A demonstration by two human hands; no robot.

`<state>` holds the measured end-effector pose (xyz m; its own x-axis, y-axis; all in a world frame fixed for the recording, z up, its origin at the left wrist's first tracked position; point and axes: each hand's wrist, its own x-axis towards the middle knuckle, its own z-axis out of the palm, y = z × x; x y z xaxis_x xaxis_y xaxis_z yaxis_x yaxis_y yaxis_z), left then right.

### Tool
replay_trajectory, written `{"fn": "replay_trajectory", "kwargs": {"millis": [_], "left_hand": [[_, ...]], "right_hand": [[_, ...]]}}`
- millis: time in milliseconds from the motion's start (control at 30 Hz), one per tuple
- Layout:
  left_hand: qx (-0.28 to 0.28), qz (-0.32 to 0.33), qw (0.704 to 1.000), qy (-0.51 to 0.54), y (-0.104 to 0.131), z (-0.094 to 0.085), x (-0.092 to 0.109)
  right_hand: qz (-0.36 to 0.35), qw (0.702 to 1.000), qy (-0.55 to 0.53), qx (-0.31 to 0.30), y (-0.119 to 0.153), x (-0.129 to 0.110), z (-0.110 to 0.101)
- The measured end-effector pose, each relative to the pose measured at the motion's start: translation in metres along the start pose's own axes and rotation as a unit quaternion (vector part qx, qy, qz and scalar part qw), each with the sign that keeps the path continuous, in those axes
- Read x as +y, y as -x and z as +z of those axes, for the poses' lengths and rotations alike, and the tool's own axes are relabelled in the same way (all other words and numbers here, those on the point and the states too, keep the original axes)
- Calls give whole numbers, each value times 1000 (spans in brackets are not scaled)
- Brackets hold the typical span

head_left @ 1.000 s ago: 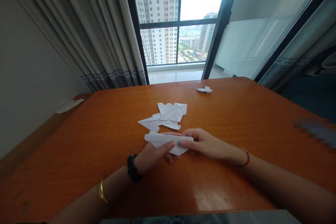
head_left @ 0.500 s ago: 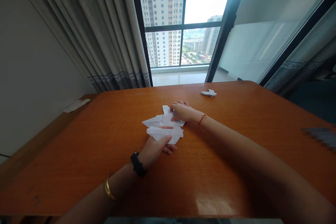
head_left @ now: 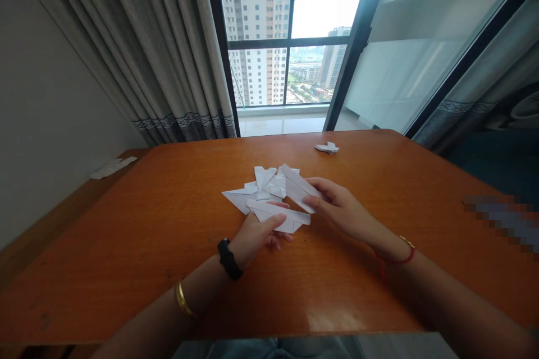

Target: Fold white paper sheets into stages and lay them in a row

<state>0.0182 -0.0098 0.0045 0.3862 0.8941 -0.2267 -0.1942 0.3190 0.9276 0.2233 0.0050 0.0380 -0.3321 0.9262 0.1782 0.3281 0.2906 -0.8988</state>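
Between the thumb and fingers of my left hand (head_left: 263,230) is a folded white paper piece (head_left: 275,216), boat-like with a straight upper edge. My right hand (head_left: 339,205) pinches a second folded paper (head_left: 300,188), a long tilted strip, by its lower right part. The two held papers come close together near the middle; I cannot tell whether they touch. Just beyond my hands, a loose pile of folded white papers (head_left: 264,182) lies on the wooden table (head_left: 168,224), partly covered by the held pieces.
A small folded white paper (head_left: 327,147) lies near the table's far edge. On a ledge at the left is a flat pale sheet (head_left: 113,168). A pixelated blurred object (head_left: 505,219) lies at the right. Curtains (head_left: 181,67) and a window stand behind the table.
My right hand has lifted a folded paper from the pile and drawn it right and toward me. My left hand has shifted slightly right, tilting its paper. The view has moved a little.
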Motion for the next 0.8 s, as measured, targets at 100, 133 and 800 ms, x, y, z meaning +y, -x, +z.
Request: {"fn": "replay_trajectory", "kwargs": {"millis": [100,133,800], "left_hand": [[-21,-21,999,-19,4,-2,-3],[-28,-23,999,-21,5,-3,-4],[-17,113,985,-131,12,-7,-2]], "right_hand": [[21,999,15,-39,3,3,9],[22,998,23,-52,4,2,11],[-16,980,190,-65,16,5,23]]}}
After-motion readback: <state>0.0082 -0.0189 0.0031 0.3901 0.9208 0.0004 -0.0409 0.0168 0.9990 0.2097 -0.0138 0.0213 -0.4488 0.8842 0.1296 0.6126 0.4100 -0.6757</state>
